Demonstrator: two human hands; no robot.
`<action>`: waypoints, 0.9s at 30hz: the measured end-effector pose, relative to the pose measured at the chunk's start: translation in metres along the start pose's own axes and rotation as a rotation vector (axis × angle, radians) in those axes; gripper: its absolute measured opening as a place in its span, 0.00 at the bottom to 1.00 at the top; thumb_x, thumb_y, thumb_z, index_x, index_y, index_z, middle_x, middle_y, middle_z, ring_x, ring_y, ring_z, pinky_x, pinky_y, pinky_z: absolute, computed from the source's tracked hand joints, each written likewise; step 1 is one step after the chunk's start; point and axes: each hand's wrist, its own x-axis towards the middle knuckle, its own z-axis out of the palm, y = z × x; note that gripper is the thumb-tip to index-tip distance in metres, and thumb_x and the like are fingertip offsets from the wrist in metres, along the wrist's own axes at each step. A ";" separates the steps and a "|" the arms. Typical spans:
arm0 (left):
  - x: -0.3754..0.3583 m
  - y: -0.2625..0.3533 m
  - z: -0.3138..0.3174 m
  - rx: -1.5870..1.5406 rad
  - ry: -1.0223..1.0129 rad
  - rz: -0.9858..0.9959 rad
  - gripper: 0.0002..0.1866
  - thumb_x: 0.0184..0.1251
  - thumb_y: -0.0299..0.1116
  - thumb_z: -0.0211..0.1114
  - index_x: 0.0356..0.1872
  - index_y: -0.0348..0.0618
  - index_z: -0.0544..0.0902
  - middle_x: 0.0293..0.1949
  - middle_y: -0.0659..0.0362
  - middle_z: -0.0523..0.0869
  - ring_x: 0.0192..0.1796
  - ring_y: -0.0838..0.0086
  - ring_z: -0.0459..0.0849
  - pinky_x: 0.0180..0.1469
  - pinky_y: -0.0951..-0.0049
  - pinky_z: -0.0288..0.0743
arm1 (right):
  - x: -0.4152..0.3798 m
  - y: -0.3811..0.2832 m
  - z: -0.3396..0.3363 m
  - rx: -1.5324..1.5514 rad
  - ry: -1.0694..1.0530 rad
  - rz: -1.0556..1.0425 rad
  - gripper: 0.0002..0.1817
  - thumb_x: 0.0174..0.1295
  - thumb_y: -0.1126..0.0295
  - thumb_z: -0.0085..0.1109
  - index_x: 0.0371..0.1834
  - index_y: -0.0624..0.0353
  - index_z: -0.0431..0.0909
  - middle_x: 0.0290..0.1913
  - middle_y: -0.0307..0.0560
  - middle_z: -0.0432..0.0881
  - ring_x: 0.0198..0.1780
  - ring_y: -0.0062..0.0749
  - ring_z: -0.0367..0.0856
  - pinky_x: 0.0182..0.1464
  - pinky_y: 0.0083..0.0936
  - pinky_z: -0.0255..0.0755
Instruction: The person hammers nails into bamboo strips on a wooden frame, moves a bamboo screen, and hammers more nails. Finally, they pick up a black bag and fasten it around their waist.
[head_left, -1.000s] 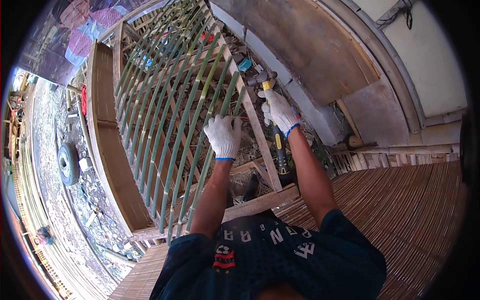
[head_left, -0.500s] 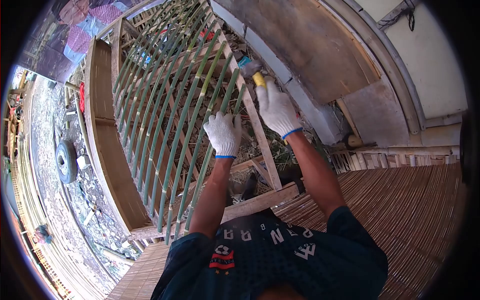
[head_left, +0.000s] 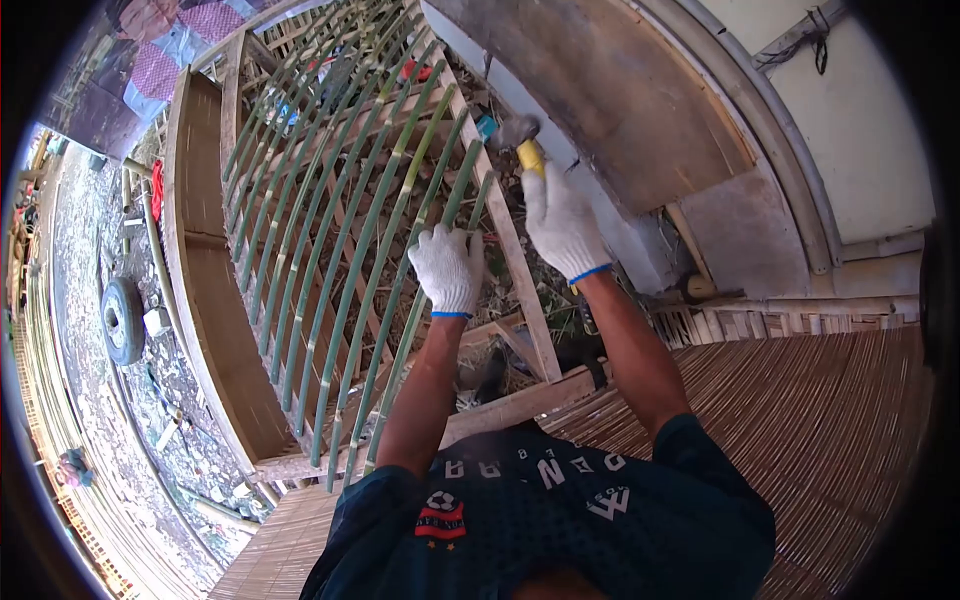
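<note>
My right hand point(head_left: 565, 225), in a white knit glove with a blue cuff, is closed round the handle of a hammer point(head_left: 530, 156). The handle shows yellow near the dark head, which is raised just right of the wooden beam point(head_left: 515, 250). In a matching glove, my left hand point(head_left: 443, 270) is wrapped round a green bamboo strip point(head_left: 462, 185) close to that beam. Its fingertips are partly hidden. Several more bamboo strips point(head_left: 350, 270) lie side by side across the wooden frame, with narrow gaps between them.
A wide plank point(head_left: 205, 270) edges the frame on the left. Beyond it, a tyre point(head_left: 122, 320) lies on the littered ground. A brown board wall point(head_left: 620, 100) stands at the right, and a slatted bamboo floor point(head_left: 800, 410) spreads beside me. Debris shows beneath the strips.
The hammer and my right hand have shifted slightly right, away from the beam. My left hand stays in nearly the same place on the bamboo strip.
</note>
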 end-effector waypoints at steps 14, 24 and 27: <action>-0.003 -0.002 0.004 -0.013 0.028 0.009 0.14 0.64 0.46 0.71 0.32 0.46 0.91 0.39 0.53 0.86 0.47 0.55 0.83 0.48 0.51 0.71 | 0.003 0.023 0.030 -0.077 -0.218 0.065 0.24 0.80 0.50 0.43 0.45 0.64 0.74 0.33 0.73 0.82 0.40 0.74 0.82 0.43 0.61 0.74; 0.009 0.002 0.001 -0.013 0.056 0.029 0.15 0.65 0.46 0.70 0.30 0.45 0.89 0.36 0.52 0.85 0.46 0.54 0.82 0.48 0.51 0.71 | 0.014 0.031 0.035 -0.097 -0.130 -0.040 0.22 0.80 0.50 0.45 0.46 0.62 0.74 0.30 0.71 0.83 0.36 0.73 0.83 0.40 0.64 0.73; 0.004 0.000 -0.003 -0.002 0.020 0.021 0.16 0.66 0.47 0.70 0.30 0.44 0.88 0.36 0.51 0.85 0.45 0.53 0.82 0.47 0.50 0.72 | 0.006 -0.016 -0.011 0.057 0.085 -0.190 0.22 0.80 0.51 0.44 0.50 0.62 0.73 0.31 0.73 0.83 0.38 0.73 0.83 0.41 0.64 0.73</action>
